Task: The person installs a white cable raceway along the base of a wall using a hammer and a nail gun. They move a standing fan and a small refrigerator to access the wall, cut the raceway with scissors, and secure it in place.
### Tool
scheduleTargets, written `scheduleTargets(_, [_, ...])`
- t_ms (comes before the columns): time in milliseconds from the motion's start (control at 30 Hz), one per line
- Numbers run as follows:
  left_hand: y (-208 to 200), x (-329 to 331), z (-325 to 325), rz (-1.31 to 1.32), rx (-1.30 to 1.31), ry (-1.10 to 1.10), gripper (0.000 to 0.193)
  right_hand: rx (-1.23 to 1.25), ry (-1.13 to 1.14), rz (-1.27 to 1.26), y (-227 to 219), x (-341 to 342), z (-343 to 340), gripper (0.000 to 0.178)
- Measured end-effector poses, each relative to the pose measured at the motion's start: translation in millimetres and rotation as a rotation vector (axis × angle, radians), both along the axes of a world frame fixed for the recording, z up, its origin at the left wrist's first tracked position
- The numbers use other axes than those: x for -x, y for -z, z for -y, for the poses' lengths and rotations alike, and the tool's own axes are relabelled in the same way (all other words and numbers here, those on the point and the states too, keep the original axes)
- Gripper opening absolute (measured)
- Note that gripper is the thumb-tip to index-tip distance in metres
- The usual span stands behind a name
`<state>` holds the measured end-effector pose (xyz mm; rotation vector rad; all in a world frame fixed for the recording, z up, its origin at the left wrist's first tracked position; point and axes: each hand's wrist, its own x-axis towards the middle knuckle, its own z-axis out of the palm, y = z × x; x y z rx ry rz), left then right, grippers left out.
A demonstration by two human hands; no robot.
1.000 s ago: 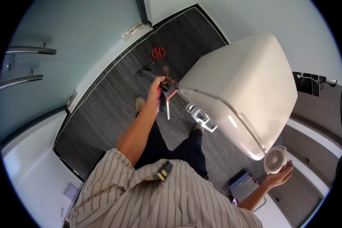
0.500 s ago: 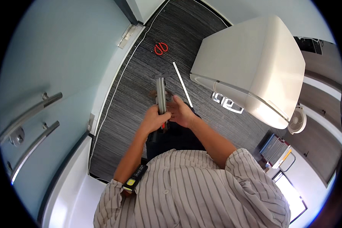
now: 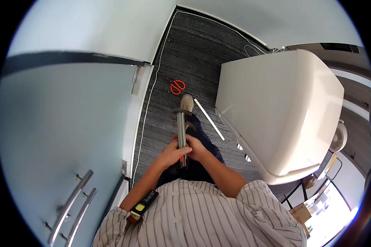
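Observation:
Before my body I hold a long, narrow grey metal tool (image 3: 181, 129). A dark flat plate crosses its far end, and a bit of red shows near its lower end. What exact kind of tool it is, I cannot make out. My left hand (image 3: 171, 154) is closed round its lower part from the left, the thumb lying across the top. Against the right side, my right hand (image 3: 196, 148) is closed on it too, its fingers partly hidden behind the metal. Beyond the tool, red-handled scissors (image 3: 177, 87) and a thin white strip (image 3: 209, 119) lie on the floor.
A large cream-white cabinet-like appliance (image 3: 259, 103) stands close on the right. To the left is a pale blue door (image 3: 62, 131) with metal bar handles (image 3: 72, 206). A white cable (image 3: 146, 109) runs along the dark carpet's edge. My shoe (image 3: 187, 101) is past the tool.
My view has shifted: the scissors, strip and appliance sit lower in the picture, and my shoe has come into sight. My right hand has closed in against the tool's side.

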<state>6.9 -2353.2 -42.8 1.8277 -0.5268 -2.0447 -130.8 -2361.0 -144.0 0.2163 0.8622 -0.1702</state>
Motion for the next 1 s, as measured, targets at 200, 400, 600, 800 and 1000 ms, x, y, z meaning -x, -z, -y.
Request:
scheduleTargets(200, [85, -43, 60, 0.093, -0.266, -0.063, 0.038, 0.016, -0.158, -0.503, 111, -21, 79, 0.031])
scheduleTargets(400, [272, -105, 125, 0.308, -0.112, 0.064, 0.049, 0.477, -0.526, -0.949, 249, -1, 160, 0.028])
scheduleTargets(600, [441, -130, 199, 0.767, -0.027, 0.426, 0.052, 1.055, -0.853, -1.165, 440, 21, 230, 0.042])
scheduleTargets(800, [556, -131, 229, 0.72, 0.191, 0.455, 0.041, 1.266, -0.711, -1.215, 489, -12, 297, 0.056])
scheduleTargets(1000, [652, -127, 239, 0.668, 0.371, 0.429, 0.038, 1.414, -0.813, -1.251, 562, -1, 302, 0.056])
